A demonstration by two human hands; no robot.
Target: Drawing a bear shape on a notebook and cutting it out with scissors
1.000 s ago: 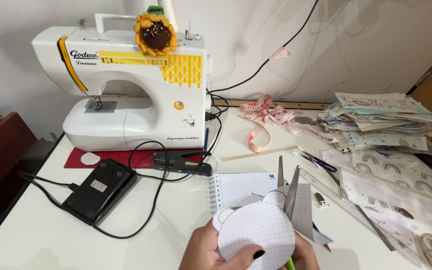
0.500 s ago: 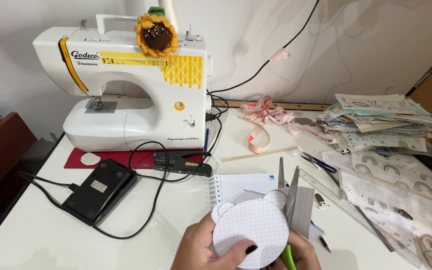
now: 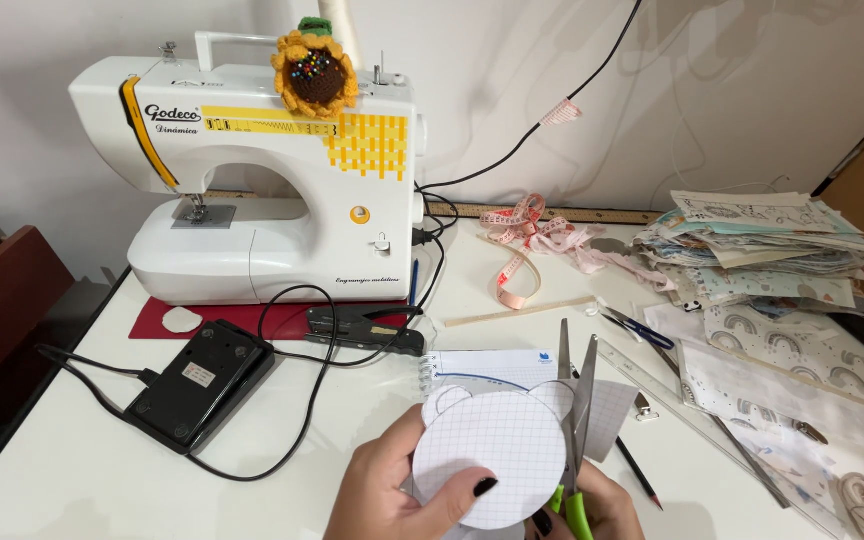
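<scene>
My left hand [image 3: 392, 490] holds a round cut-out of white squared paper [image 3: 490, 455] with two small ear-like bumps on top, thumb pressed on its lower edge. My right hand [image 3: 597, 505] grips green-handled scissors [image 3: 574, 400] at the paper's right side. The blades point up and away, slightly apart, along the right ear of the shape. Under the hands lies a spiral notebook [image 3: 497, 368] of squared paper.
A white and yellow sewing machine [image 3: 262, 180] with a sunflower pincushion [image 3: 314, 72] stands at the back left, its black foot pedal [image 3: 200, 380] and cables in front. A black stapler [image 3: 362, 328], tape measure [image 3: 517, 250], clear ruler [image 3: 692, 405], pencil [image 3: 637, 470] and stacked printed fabric [image 3: 762, 245] lie to the right.
The paper cut-out has turned a little in my left hand and the scissors have shifted slightly along its right edge. Everything else is where it was.
</scene>
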